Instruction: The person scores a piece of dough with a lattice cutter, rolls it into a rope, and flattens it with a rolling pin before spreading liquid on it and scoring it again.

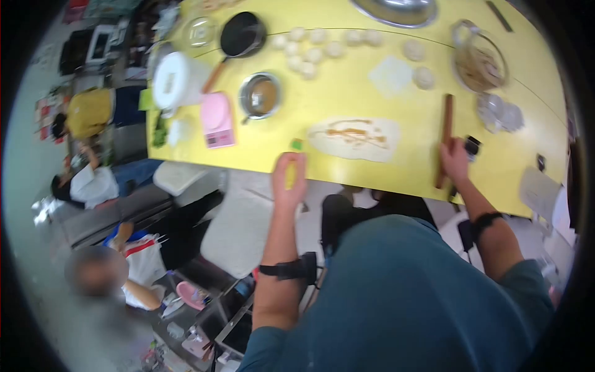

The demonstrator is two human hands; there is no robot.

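My right hand (455, 161) is closed around a dark brown rolling pin (447, 118), which points away from me on the yellow table. At the table's near edge my left hand (290, 180) is curled, thumb and fingers forming a loop. Its fingertips are right at a small green piece (296, 144); I cannot tell whether they grip it. Between my hands lies a flat oval sheet of dough (319, 137) with brown filling streaked along its middle. Several round pale dough balls (334, 49) sit farther back.
On the yellow table (347, 96) stand a metal pot (243, 102) with brown contents, a pink scale (217, 115), a black pan (240, 34), a white tub (170, 80) and a glass pitcher (462, 59). A white chair (235, 232) stands below left. Other people (93, 186) are at left.
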